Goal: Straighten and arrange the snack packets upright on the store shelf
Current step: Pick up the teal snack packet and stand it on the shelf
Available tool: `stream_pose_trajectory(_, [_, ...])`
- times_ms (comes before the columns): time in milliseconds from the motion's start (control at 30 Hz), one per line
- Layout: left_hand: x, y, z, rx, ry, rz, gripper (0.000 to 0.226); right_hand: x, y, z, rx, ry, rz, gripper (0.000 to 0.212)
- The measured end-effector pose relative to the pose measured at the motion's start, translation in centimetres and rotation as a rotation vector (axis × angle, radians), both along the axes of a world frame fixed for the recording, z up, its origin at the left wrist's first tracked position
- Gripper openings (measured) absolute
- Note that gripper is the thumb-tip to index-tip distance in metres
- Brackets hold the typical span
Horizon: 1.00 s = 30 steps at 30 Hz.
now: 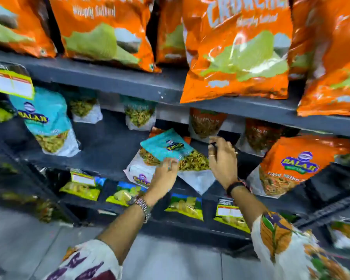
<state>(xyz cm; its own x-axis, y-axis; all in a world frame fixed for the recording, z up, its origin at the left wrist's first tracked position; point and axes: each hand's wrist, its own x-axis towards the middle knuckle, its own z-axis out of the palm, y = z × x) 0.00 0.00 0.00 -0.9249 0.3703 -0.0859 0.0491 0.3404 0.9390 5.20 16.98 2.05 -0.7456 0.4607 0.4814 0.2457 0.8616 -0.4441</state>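
The middle shelf (101,142) carried the packets under inspection. A teal packet (166,145) lay tilted near frame centre, its top corner pointing toward 10 o'clock, resting over a second packet with a white base (136,170) beneath it. The left hand (166,174) was at 6 o'clock of the teal packet, fingers curled onto its lower edge and grasping it. The right hand (222,158) stood at 3 o'clock of the same packet, fingers spread and released, close to the packet's right edge; contact could not be confirmed owing to blur. A metal watch band (141,207) was on the left wrist and a dark band (235,186) on the right.

At 9 o'clock of the hands, another teal packet (47,122) stood at the shelf front, leaning with its top toward 11 o'clock. At 3 o'clock, an orange Balaji packet (295,164) leaned over the shelf front, top toward 1 o'clock. Smaller packets (138,116) stood upright at the back of the shelf.

On the upper shelf (129,81), at 12 o'clock, large orange bags (238,53) stood in a row, one overhanging the shelf edge. The lower shelf, at 6 o'clock, held yellow-green packets (185,206). A yellow price tag (10,81) hung at 10 o'clock.
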Motion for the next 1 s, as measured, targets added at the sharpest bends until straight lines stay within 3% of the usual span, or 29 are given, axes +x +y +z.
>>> stream_pose_trajectory(100, [-1.0,1.6,-1.5,-0.126,-0.332,-0.157,0.033,-3.6,1.9,-2.1,-0.138,-0.182,-0.03,0.027])
stream_pose_trajectory(233, [-2.3,3.2,-3.5,-0.08,-0.499,-0.046,0.033,-7.3,4.4,-4.8,-0.355,-0.474,-0.097,0.033])
stream_pose_trajectory(333, [-3.1,3.9,-4.5,0.111,-0.74,-0.004,0.031,-9.6,6.1,-6.4,-0.528,-0.576,-0.136,0.039])
stream_pose_trajectory(433, [-3.3,4.3,-5.9,0.267,-0.802,0.081,0.022,-11.1,6.9,-7.2,-0.671,-0.645,-0.1,0.042])
stream_pose_trajectory(600, [-2.7,4.6,-6.6,0.327,-0.781,0.155,0.027,-11.7,6.9,-7.8,-0.947,-0.537,-0.129,0.037])
stream_pose_trajectory(733, [-1.9,4.3,-6.4,0.355,-0.734,0.175,0.028,-11.0,7.5,-8.1,-1.026,-0.512,-0.177,0.035])
stream_pose_trajectory(933, [0.3,1.4,-6.4,0.279,-0.643,0.159,0.028,-4.9,4.6,-7.4,-1.155,-0.195,-0.223,0.031])
stream_pose_trajectory(1000, [0.8,0.0,-5.7,0.262,-0.583,0.154,0.021,-2.4,3.2,-6.8,-1.198,-0.112,-0.237,0.017])
